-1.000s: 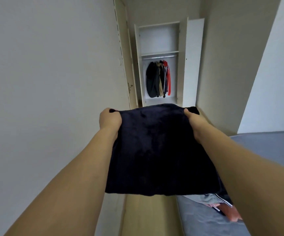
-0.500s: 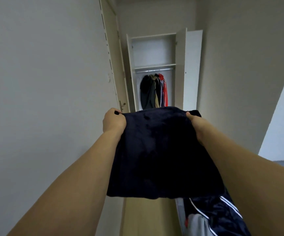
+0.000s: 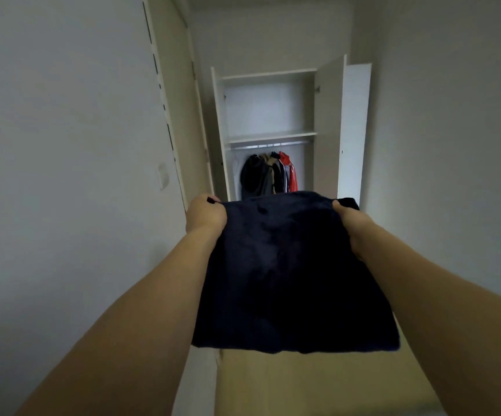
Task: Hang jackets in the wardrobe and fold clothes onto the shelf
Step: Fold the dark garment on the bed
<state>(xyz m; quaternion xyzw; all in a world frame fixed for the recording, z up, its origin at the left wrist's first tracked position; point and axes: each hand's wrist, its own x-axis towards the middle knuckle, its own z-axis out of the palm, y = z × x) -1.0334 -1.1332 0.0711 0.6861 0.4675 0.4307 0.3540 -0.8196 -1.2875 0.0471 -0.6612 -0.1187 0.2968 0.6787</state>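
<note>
Well short of the wardrobe (image 3: 268, 130), the left hand (image 3: 205, 216) and right hand (image 3: 352, 223) gripped the folded dark garment (image 3: 291, 274) by its far corners; its unsupported near edge might have sagged and unfolded before reaching the shelf (image 3: 270, 136).

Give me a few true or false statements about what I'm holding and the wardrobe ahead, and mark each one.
1. Both hands grip the dark folded garment. True: left hand, right hand.
2. The wardrobe doors are closed. False: they stand open.
3. Jackets hang on the rail. True.
4. Folded clothes are piled on the shelf. False: none show on it.
5. One hanging jacket is red. True.
</note>
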